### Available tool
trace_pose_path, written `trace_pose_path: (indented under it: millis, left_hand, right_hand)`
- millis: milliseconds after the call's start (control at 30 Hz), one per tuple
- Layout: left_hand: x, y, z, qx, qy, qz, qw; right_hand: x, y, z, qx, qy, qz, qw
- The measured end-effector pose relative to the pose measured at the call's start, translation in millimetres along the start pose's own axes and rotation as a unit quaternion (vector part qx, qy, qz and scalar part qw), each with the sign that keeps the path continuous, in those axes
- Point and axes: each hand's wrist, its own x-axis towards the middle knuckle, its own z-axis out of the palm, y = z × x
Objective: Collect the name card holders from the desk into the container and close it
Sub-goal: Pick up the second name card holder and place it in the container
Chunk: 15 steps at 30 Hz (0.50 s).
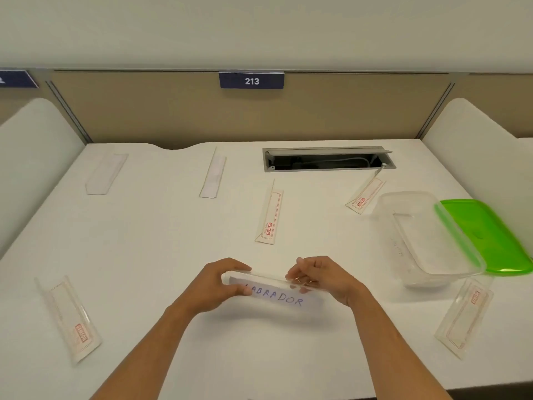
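Clear acrylic "LABRADOR" name card holder (274,293) sat at 6 o'clock, left hand (219,287) and right hand (323,280) pinching opposite ends. Recommended: lift level, carry toward open container (427,238) at 3 o'clock; green lid (487,235) lay just beyond.

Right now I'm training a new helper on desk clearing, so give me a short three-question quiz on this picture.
1. True or false: the clear container already has a card holder inside.
2. What word is handwritten on the card holder held by the left hand and right hand?
3. Where is the green lid? A) on the container B) on the desk beside the container, on its right C) in a hand

Key:
1. False; it looks empty.
2. LABRADOR, though fingers cover part of the first letter.
3. B
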Motion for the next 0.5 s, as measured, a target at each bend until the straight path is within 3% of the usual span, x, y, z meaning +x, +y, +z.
trace_pose_path:
  millis: [167,367,500]
  left_hand:
    - [-16.2,-13.3,-16.0,-0.081,0.046,-0.058,0.994]
    - [-27.3,-21.7,-28.9,-0.109,0.077,-0.088,0.987]
    - [-31.8,-24.8,-38.3,-0.156,0.112,-0.089,0.977]
  right_hand:
    - [5.1,-3.5,6.5,0.061,0.050,-0.029,0.996]
    - [11.9,-6.5,28.1,0.042,0.039,-0.120,0.991]
    - [15.5,-10.8,38.4,0.016,-0.002,-0.120,0.993]
